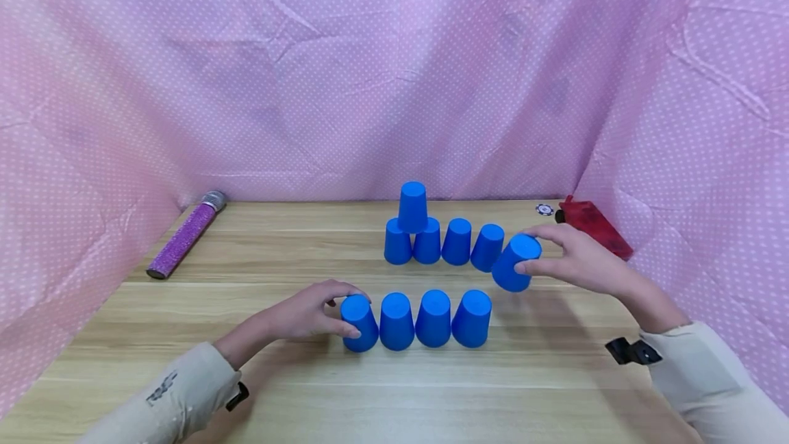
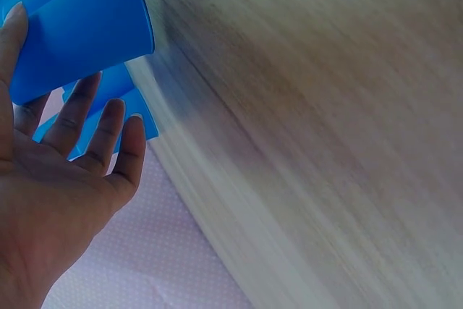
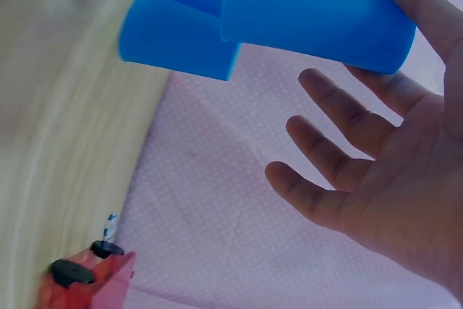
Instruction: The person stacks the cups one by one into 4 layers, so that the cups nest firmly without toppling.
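Note:
Thumb and fingers of my right hand [image 1: 579,262] grip an upside-down blue cup [image 1: 510,267], tilted and raised off the table near the right end of the back row. My left hand [image 1: 298,312] holds the leftmost cup [image 2: 87,30] of the front row between thumb and index finger, its other fingers loosely bent beside it. Several more upside-down blue cups [image 1: 433,321] continue that front row to the right. Behind stands another row of blue cups [image 1: 457,244]. One cup [image 1: 412,206] sits on top, bridging the two leftmost cups of that row.
A purple glittery microphone [image 1: 188,237] lies at the left side of the wooden table [image 1: 308,396]. At the back right are a red object with black parts [image 1: 594,225] and a poker chip [image 1: 544,210]. Pink dotted cloth [image 1: 370,88] walls the table at the back and sides.

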Demonstrator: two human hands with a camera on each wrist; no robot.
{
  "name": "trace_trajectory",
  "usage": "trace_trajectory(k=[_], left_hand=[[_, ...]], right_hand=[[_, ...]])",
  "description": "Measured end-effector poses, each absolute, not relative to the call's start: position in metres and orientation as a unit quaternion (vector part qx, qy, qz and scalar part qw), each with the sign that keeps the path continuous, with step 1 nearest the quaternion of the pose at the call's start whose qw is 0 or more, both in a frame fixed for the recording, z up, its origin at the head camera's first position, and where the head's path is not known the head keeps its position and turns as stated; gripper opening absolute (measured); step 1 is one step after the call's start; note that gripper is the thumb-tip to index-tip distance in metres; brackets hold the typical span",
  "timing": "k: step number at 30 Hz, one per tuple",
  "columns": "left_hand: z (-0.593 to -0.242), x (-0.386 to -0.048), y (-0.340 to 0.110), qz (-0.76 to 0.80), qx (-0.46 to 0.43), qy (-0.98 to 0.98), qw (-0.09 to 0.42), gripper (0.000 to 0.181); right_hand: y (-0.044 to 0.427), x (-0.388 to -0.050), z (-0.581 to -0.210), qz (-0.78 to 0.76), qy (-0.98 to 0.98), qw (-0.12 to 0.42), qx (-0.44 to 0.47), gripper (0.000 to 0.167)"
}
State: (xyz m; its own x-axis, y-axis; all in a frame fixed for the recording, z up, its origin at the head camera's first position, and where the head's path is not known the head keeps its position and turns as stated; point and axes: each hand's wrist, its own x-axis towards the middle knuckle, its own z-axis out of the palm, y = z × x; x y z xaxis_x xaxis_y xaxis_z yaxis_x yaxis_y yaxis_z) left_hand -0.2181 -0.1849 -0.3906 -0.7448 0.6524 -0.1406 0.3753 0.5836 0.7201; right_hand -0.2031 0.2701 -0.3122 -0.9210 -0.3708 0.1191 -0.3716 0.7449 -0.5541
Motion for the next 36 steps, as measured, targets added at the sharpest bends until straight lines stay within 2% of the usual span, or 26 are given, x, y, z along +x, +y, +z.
trace_trajectory(k=[10,26,36], left_hand=[[-0.391,-0.219,-0.185,0.346,0.292,0.868,0.202,0.053],[-0.389,-0.217,-0.185,0.344,0.29,0.87,0.202,0.051],[-0.39,-0.217,-0.185,0.342,0.287,0.871,0.205,0.053]], right_hand=[[0.255,-0.232,-0.296,0.29,-0.944,-0.014,0.157,0.07],[0.242,-0.268,-0.291,0.283,-0.949,-0.037,0.132,0.077],[0.237,-0.28,-0.293,0.294,-0.947,-0.043,0.12,0.073]])
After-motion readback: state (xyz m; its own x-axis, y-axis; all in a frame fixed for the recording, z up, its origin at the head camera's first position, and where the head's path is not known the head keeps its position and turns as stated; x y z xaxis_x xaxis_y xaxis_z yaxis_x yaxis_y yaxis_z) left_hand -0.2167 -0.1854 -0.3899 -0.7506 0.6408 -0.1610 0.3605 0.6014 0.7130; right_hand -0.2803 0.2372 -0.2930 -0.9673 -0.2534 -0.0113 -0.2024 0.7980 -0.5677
